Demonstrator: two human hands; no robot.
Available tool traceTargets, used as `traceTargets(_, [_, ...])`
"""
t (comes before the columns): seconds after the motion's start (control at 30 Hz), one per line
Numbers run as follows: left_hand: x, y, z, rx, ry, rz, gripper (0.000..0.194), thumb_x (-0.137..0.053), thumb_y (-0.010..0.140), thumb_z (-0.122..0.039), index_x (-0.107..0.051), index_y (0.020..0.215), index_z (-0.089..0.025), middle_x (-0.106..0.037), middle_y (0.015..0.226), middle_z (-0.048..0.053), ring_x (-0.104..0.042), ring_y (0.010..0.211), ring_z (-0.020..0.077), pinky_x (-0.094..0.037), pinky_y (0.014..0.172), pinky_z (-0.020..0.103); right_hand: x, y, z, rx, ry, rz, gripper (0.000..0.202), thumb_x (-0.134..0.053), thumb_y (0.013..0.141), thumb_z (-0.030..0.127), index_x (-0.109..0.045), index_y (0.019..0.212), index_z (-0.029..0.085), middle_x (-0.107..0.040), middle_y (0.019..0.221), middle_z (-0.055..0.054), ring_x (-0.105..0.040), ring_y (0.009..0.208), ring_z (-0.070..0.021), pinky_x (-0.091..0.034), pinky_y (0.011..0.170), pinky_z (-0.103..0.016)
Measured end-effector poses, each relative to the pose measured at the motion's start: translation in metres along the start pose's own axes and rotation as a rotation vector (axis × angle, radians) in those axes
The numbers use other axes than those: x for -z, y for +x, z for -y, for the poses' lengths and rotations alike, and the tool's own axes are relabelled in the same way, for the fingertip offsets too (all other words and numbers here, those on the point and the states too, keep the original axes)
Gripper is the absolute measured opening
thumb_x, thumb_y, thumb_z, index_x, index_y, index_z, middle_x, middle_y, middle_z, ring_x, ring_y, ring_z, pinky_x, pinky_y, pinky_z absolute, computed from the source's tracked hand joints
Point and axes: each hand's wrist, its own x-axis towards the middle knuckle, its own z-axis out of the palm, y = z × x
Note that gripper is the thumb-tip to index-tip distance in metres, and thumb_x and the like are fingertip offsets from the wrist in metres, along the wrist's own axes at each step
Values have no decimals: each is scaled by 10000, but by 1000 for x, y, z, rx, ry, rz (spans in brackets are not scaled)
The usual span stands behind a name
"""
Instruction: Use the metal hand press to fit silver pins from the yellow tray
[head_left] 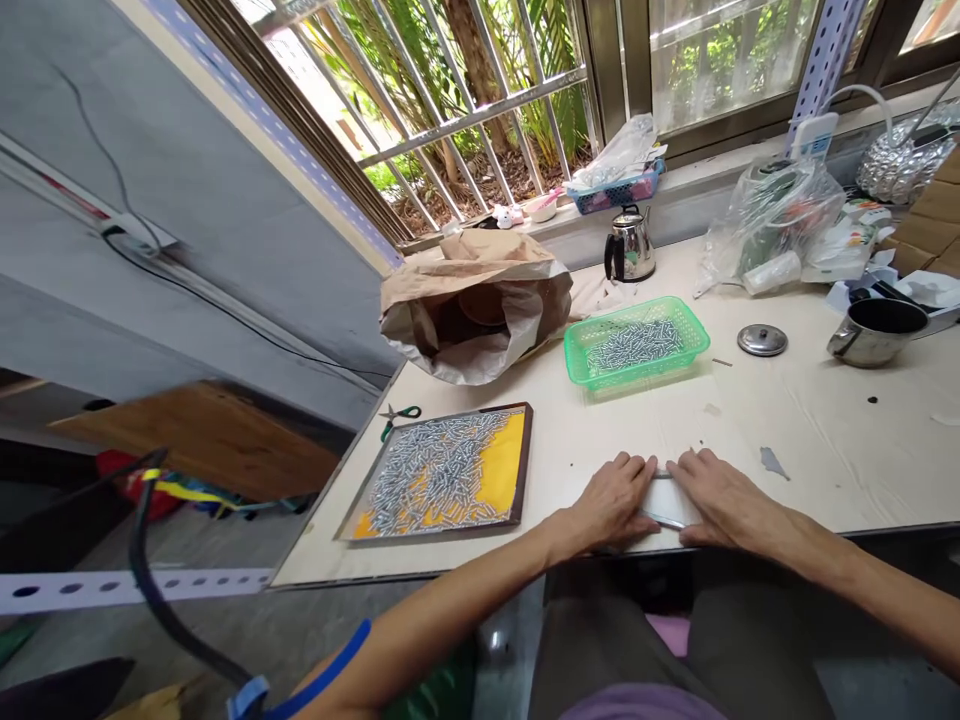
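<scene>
At the table's front edge, a small flat white piece with grey metal-looking edges (pixel 664 496) lies between my two hands. My left hand (pixel 616 500) grips its left side, fingers bent over the far edge and thumb at the near edge. My right hand (pixel 721 505) holds the right side the same way. The fingers cover both ends, so its full shape is hidden. To the left is a shallow tray (pixel 526 465) with a yellow bottom, strewn with many small silver metal pins. Beyond my hands, a green plastic basket (pixel 574 372) contains more such pins.
An open brown paper bag (pixel 480 270) stands behind the tray, with green-handled scissors (pixel 405 412) at the left edge. Farther back are a steel kettle (pixel 631 245), a round lid (pixel 762 340) and a steel pot (pixel 874 345). A blue strap with a black cable (pixel 154 590) runs from my left arm.
</scene>
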Motion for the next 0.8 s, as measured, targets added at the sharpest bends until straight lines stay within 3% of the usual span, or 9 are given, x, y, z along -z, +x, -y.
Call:
traceTargets(0.07, [1,1,1,-18,19,30,634,-655,775,-488,-431,1234,-112,-558,1056,135,-513,968,278,-459,799,393,-2,-4,-2,12,7,-25,528,-803,607,272,-571,1059,126,-589,940,-101,-530,853,-250,-433,737,-355])
traceTargets(0.2, [-4,3,-1,48,-28,10,265,-537,886,-394,-550,1022,-167,-581,961,79,-520,927,236,-448,766,349,-10,-3,-3,75,54,-119,118,-598,787,110,-584,881,179,-583,838,-50,-521,769,-190,-399,696,-303])
traceTargets(0.3, [-7,7,-2,119,-66,-27,165,-514,908,-319,-576,920,-167,-599,919,67,-529,914,225,-448,769,343,-17,2,-2,64,58,-181,207,-470,834,39,-538,725,202,-555,727,-20,-496,679,-165,-379,649,-286])
traceTargets(0.37, [-6,10,-2,133,-64,-33,149,-527,902,-302,-581,891,-164,-606,900,67,-539,910,227,-458,772,349,-20,6,-2,45,27,-187,221,-468,823,27,-534,710,206,-553,711,-19,-501,679,-169,-379,638,-286])
traceTargets(0.47, [-7,11,-4,177,-36,-83,194,-575,873,-314,-571,982,-154,-612,946,82,-555,931,245,-483,783,375,-16,10,-11,17,-25,-164,157,-541,792,66,-588,843,207,-595,831,-51,-533,785,-201,-408,682,-307])
traceTargets(0.57, [-21,5,-15,266,-35,-241,369,-603,853,-293,-499,1165,-125,-582,1139,145,-555,1044,273,-482,868,415,-6,16,-28,81,37,-59,312,-677,744,237,-599,1044,198,-601,1049,-102,-536,979,-247,-434,779,-340])
traceTargets(0.63, [-36,-1,-27,250,-51,-347,398,-569,872,-264,-460,1226,-116,-521,1276,180,-503,1178,290,-444,959,430,0,24,-40,108,74,27,386,-674,759,332,-594,1105,181,-599,1108,-120,-549,998,-247,-436,793,-339])
traceTargets(0.7, [-50,-7,-40,179,-79,-408,415,-535,893,-287,-439,1260,-119,-482,1345,180,-439,1269,298,-400,1022,447,4,33,-48,53,25,42,278,-604,822,309,-621,1067,180,-635,1039,-104,-579,911,-217,-426,768,-323])
traceTargets(0.8, [-61,-12,-55,119,-149,-427,469,-501,905,-391,-423,1285,-128,-524,1314,158,-435,1281,296,-351,1064,483,6,48,-47,-72,-106,-38,165,-497,879,198,-661,887,182,-659,882,-80,-575,845,-208,-389,763,-338])
